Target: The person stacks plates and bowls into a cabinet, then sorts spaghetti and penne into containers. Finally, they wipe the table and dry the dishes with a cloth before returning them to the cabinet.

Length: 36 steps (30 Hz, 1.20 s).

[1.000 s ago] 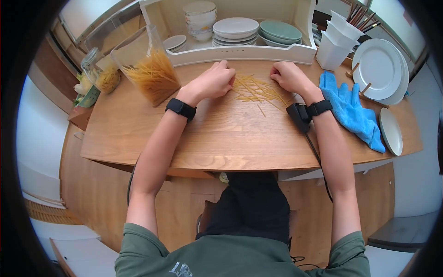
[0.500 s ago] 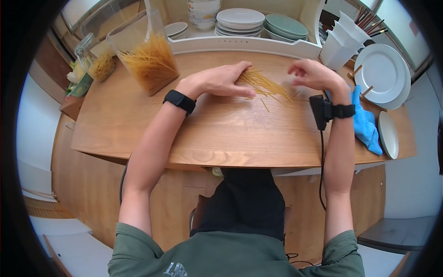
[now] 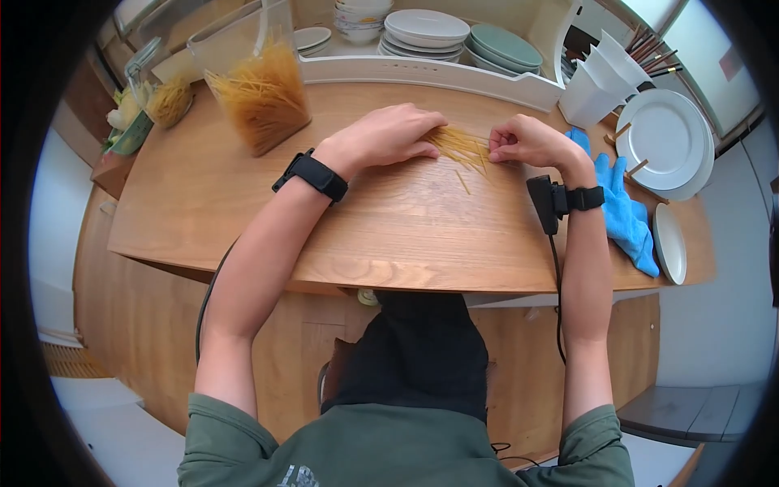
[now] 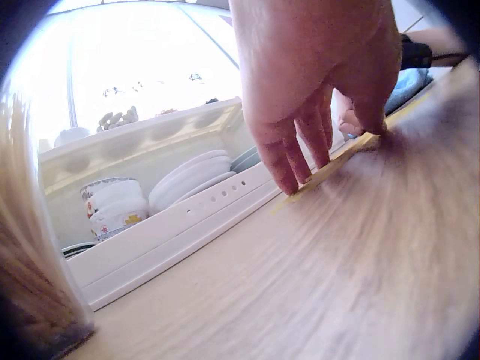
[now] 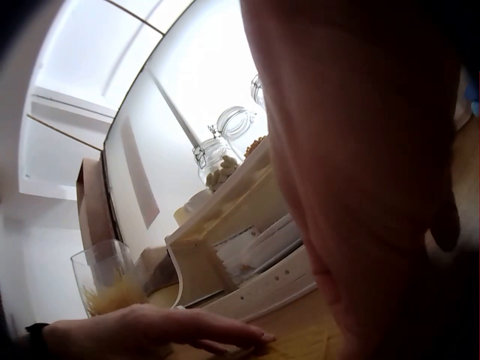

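Observation:
A loose heap of dry spaghetti (image 3: 461, 144) lies on the wooden table between the two hands. At its left end, my left hand (image 3: 389, 134) bends its fingers and thumb round the strands. The left wrist view shows those fingers (image 4: 291, 169) pointing down onto the spaghetti, with the thumb on the other side. The right hand (image 3: 531, 142) has its fingers curled, thumb and index tips together at the strands' right ends. In the right wrist view its fingertips are hidden. One short strand (image 3: 462, 182) lies apart, nearer the person.
A clear container (image 3: 268, 97) of spaghetti and a glass jar (image 3: 169, 101) stand at left. Behind are a white shelf (image 3: 422, 73) with plates and bowls. At right lie a blue glove (image 3: 623, 211), a small dish (image 3: 669, 243), racked plates (image 3: 661, 138) and white cups (image 3: 596, 89).
The left hand's spread thumb has drawn in toward its fingers at the heap. The right hand moved off the strands, then came back left and down to their ends. The heap looks narrower.

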Motion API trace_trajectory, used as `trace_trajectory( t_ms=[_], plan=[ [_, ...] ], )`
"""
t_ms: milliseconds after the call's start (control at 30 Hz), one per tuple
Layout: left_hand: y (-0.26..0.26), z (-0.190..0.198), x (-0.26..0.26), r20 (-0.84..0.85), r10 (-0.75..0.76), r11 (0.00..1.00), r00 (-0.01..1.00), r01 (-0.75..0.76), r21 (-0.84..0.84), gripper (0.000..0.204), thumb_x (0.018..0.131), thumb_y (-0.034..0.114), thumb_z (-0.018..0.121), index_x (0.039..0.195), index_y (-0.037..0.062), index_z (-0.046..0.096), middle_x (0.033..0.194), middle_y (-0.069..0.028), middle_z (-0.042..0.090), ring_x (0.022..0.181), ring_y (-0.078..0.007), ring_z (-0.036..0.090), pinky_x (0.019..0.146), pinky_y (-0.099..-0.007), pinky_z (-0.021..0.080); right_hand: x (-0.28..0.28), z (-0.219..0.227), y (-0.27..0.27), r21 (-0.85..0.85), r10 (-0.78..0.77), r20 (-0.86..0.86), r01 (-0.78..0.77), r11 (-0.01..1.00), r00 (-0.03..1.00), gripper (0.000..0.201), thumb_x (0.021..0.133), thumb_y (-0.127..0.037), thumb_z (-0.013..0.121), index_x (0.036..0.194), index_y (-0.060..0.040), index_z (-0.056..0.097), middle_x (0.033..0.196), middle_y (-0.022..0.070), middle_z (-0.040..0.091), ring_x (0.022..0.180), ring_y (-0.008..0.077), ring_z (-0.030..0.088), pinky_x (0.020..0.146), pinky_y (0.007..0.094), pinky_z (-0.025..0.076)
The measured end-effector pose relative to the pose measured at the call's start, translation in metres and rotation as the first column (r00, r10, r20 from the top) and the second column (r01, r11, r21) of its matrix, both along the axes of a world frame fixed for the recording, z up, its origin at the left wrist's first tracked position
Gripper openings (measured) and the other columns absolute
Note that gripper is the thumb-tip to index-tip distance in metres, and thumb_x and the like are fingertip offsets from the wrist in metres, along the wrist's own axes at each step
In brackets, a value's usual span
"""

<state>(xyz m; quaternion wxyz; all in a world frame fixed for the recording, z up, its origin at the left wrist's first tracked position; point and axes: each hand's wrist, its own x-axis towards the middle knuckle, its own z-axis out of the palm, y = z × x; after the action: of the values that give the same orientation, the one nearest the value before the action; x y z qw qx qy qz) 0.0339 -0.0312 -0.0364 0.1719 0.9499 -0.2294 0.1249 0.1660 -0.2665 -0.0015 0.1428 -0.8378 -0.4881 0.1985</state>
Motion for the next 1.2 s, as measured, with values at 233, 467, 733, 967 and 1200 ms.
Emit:
trace_trajectory(
  t_ms=[233,467,733,967,1200],
  plan=[
    [-0.003,0.004,0.001,-0.008,0.053,0.998,0.999,-0.053,0.04,0.037,0.089,0.025,0.064,0.118,0.0034,0.06,0.105,-0.015,0.067,0.102,-0.0337,0.059,0.09,-0.0416,0.047,-0.019,-0.004,0.022,0.119,-0.052,0.093,0.041,0.992,0.994,0.019,0.081,-0.019,0.072,0.086,-0.0012,0.067,0.073,0.0129,0.066,0.067,0.0244,0.061,0.062,0.036,0.047],
    [-0.002,-0.001,0.006,0.019,0.044,0.999,0.999,-0.045,0.019,0.031,0.087,0.019,0.065,0.114,0.0036,0.063,0.101,-0.0142,0.068,0.099,-0.0339,0.06,0.088,-0.0419,0.048,-0.016,-0.019,0.031,0.278,-0.052,0.178,0.001,0.96,0.983,0.02,0.085,-0.017,0.07,0.085,0.001,0.062,0.069,0.0114,0.06,0.062,0.0201,0.053,0.06,0.0332,0.045],
    [0.0,-0.008,0.008,0.077,0.021,1.0,0.997,-0.021,0.009,0.029,0.086,0.015,0.065,0.111,0.0005,0.065,0.107,-0.0148,0.065,0.103,-0.033,0.059,0.091,-0.0395,0.047,-0.019,-0.025,0.035,0.354,-0.049,0.202,-0.026,0.935,0.978,0.02,0.086,-0.018,0.069,0.087,0.0011,0.061,0.071,0.0124,0.06,0.064,0.0219,0.055,0.061,0.0334,0.046],
    [0.0,-0.008,0.008,0.086,0.008,1.0,0.996,-0.01,0.024,0.025,0.086,0.014,0.065,0.107,-0.0003,0.067,0.108,-0.0141,0.065,0.104,-0.0317,0.059,0.091,-0.0377,0.047,-0.034,0.009,0.013,0.095,-0.034,0.094,0.025,0.995,0.995,0.034,0.076,-0.027,0.079,0.089,-0.0011,0.062,0.071,0.0057,0.059,0.066,0.0166,0.055,0.06,0.03,0.044],
    [-0.002,-0.008,0.008,0.055,0.026,0.999,0.998,-0.027,0.022,0.022,0.086,0.013,0.064,0.104,0.0002,0.067,0.109,-0.0127,0.066,0.105,-0.0312,0.059,0.091,-0.038,0.047,-0.029,0.008,0.011,-0.057,0.029,0.062,-0.025,0.998,0.998,0.035,0.073,-0.026,0.082,0.089,-0.0018,0.062,0.071,0.0048,0.059,0.067,0.017,0.055,0.059,0.0325,0.043]
  ],
)
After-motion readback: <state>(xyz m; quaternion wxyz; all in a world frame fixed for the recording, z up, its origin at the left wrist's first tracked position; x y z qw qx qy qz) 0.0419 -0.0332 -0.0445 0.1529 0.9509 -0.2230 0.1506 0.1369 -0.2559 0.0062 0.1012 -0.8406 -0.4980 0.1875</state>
